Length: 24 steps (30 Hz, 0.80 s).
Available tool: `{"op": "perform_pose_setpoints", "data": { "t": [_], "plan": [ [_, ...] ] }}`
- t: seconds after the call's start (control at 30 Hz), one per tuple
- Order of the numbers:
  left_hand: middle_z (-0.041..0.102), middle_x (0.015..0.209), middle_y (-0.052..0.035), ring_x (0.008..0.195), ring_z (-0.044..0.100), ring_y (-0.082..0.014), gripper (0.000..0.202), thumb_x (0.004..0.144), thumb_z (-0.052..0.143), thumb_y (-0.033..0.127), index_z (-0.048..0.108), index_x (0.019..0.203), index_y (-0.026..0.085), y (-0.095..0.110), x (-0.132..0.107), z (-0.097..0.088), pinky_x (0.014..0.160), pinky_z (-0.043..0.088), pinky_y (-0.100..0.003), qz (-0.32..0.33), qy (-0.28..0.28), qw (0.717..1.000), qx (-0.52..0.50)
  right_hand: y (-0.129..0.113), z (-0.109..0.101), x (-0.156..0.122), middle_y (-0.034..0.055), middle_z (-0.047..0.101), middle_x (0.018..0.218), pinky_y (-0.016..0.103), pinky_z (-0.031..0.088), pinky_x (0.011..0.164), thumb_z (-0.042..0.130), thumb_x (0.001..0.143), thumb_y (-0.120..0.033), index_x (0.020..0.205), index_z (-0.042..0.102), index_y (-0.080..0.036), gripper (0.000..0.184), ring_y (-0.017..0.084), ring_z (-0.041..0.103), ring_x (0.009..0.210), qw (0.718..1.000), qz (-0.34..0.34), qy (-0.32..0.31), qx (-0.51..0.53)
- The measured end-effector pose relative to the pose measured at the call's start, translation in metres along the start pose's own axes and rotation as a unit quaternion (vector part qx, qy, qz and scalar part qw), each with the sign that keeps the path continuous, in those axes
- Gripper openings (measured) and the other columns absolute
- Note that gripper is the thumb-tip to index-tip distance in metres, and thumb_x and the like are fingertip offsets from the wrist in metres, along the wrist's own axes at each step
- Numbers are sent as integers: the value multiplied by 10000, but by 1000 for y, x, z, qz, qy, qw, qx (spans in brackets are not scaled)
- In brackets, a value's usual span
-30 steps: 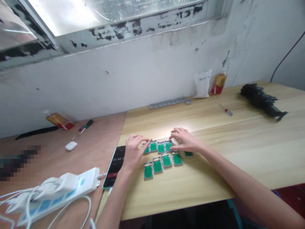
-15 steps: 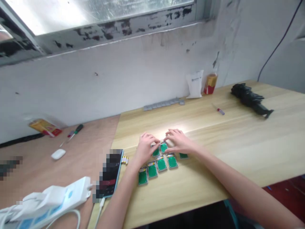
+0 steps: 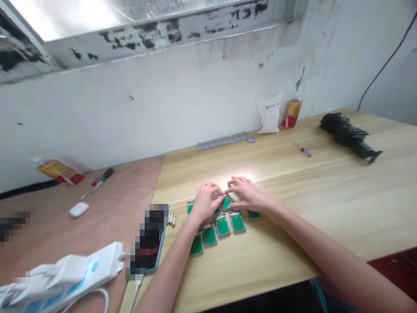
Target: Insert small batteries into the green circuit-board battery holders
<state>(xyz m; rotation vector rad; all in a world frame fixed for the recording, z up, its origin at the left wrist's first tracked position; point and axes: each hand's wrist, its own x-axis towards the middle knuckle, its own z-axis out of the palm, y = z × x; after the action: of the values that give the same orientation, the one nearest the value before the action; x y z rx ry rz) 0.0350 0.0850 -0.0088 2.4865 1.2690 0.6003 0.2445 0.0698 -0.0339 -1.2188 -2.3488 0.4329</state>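
Note:
Green circuit boards in shallow grey cases lie in two uneven rows on the wooden table, some with small batteries at their top end. Both hands are at one circuit board (image 3: 226, 203) in the back row. My left hand (image 3: 207, 201) comes over from the left, thumb and index finger pinched together at its upper left corner; what lies between them is too small to make out. On the other side my right hand (image 3: 245, 194) has its fingers spread, index fingertip near the board's top edge and thumb by its right edge. A front-row circuit board (image 3: 237, 221) lies just below.
Left of the boards are small batteries (image 3: 172, 219) and a phone (image 3: 148, 239) on a cable. A white power strip (image 3: 84, 271) fills the lower left. Grey covers (image 3: 223, 141) line the wall. Screwdrivers (image 3: 306, 152) and a black plastic bag (image 3: 348, 134) lie farther off.
My left hand has shifted slightly right, its fingertips closer to the board's top edge, uncovering a board at the far left of the back row. The right hand stays much the same.

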Motion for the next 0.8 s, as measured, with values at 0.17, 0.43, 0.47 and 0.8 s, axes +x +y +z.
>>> {"op": "perform_pose_setpoints", "data": {
  "t": [0.17, 0.43, 0.47, 0.8],
  "plan": [
    [671, 992, -41, 1010, 566, -242, 111, 848, 640, 287, 713, 790, 227, 4, 1, 2, 914, 410, -424, -29, 2, 999, 23, 1, 1, -1, 111, 550, 1291, 522, 333, 1034, 690, 763, -597, 1217, 648, -324, 531, 330, 393, 1286, 1000, -2, 2, -5],
    [626, 1158, -97, 1172, 480, -283, 193, 911, 534, 259, 702, 1004, 234, 34, -17, 4, 1039, 327, -489, -13, 18, 995, 98, 1, 2, -3, 125, 573, 1269, 545, 296, 1056, 668, 768, -617, 1122, 683, -267, 499, 331, 387, 1307, 999, -2, 23, -22],
    [614, 1195, -97, 1176, 485, -281, 231, 920, 524, 282, 678, 1088, 243, 32, -22, -1, 1037, 337, -487, -15, 19, 995, 102, 1, 1, -4, 124, 575, 1265, 544, 299, 1053, 667, 769, -616, 1104, 688, -263, 488, 332, 389, 1305, 999, 0, 25, -24],
    [584, 1212, -123, 1221, 451, -349, 163, 828, 637, 369, 688, 864, 218, -36, -118, -66, 1065, 292, -574, -150, 116, 938, 290, -4, -3, -7, 109, 585, 1234, 529, 286, 1067, 585, 814, -650, 1149, 656, -258, 521, 331, 381, 1304, 1000, -1, 0, -27]
  ]
}}
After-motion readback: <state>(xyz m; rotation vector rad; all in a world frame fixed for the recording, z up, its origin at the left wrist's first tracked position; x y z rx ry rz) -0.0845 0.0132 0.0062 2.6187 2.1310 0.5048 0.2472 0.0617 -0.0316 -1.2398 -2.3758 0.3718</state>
